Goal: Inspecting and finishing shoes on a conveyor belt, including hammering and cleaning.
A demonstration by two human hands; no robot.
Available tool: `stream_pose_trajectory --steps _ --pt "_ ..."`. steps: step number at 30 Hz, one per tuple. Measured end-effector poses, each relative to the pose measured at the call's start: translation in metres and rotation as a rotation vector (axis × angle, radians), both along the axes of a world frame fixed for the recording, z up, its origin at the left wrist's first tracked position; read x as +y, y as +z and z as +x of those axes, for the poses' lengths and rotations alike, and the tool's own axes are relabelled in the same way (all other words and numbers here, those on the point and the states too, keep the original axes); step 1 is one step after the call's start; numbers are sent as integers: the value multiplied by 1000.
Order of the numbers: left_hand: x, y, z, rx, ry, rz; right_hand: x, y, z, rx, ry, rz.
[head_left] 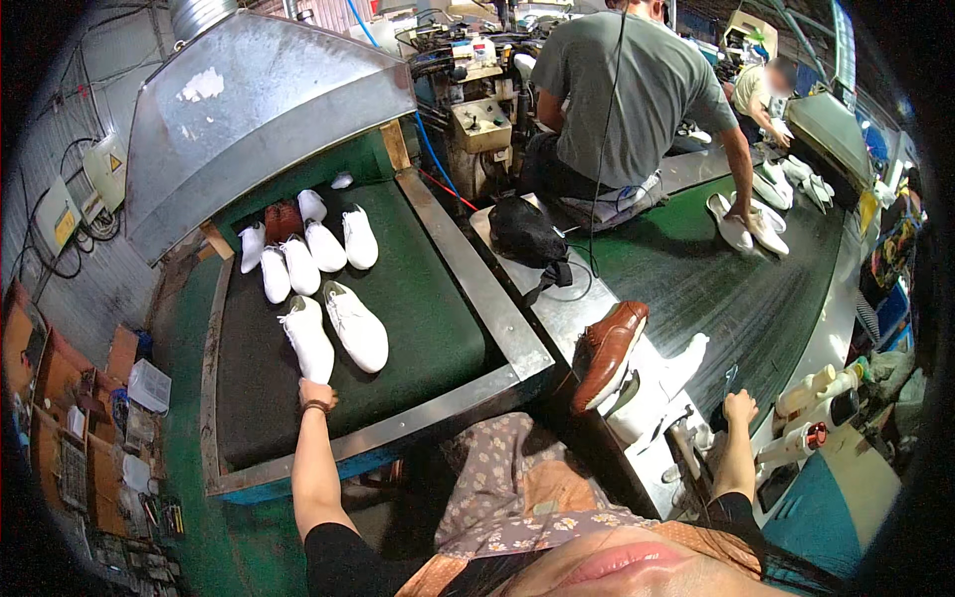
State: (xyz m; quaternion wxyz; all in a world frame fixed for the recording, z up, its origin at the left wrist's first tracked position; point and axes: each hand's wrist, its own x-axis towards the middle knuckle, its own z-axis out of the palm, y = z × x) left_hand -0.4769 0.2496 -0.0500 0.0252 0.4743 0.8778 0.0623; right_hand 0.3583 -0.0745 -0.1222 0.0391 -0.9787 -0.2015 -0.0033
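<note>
A grey metal hood (pixel 269 129) stands beyond the left hand (pixel 316 395), at the far end of a dark green belt (pixel 428 298) that reaches back from those fingers. A 2nd belt (pixel 667 274) runs beyond the right hand (pixel 740 407), where a co-worker in a grey shirt (pixel 632 99) has an arm down to white shoes, well apart from either grip.

Just ahead of the left grip, and touching it, lies the white lace-up shoe (pixel 306 333) on the belt, near end against the hand. Its neighbour, another white shoe (pixel 355 328), sits just to the right of that grip; more white shoes (pixel 300 265) cluster farther up. Between the 2 hands, a brown shoe (pixel 609 356) leans on its side on a metal ledge (pixel 567 303).

The left fingers curl at the shoe's near end, though I cannot tell whether they pinch it. The right fingers are closed, apparently on a thin looped thing (pixel 732 377) (its lower part is hidden).

If the left hand pulled askew, the shoe could knock its neighbour and scuff the white upper; soiled fingers could mark it too. A loose grip might let the toe slip. Nearer the body, a careless sweep of the right forearm could tip the brown shoe off the ledge.
</note>
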Motion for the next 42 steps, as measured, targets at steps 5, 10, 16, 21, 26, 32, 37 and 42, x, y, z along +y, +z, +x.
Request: stream_pose_trajectory --steps 5,10,16,21,26,32,37,42 --pt "-14 -6 7 -1207 -7 277 4 17 -32 -11 152 31" --pt "-9 14 29 -486 -299 398 25 24 -63 96 331 22" --pt "-8 8 73 -276 -386 259 -13 24 -55 87 201 -58" --pt "8 -16 56 -152 -343 55 -15 15 -3 95 107 -82" --pt "26 -3 82 -86 -106 -98 -16 2 51 155 -71 -39" --pt "67 11 76 -126 33 -211 16 -9 98 193 -101 -75" --pt "72 2 59 -294 99 -227 41 -13 136 188 -127 51" --pt "90 3 38 -461 135 -199 88 -9 134 155 31 54"
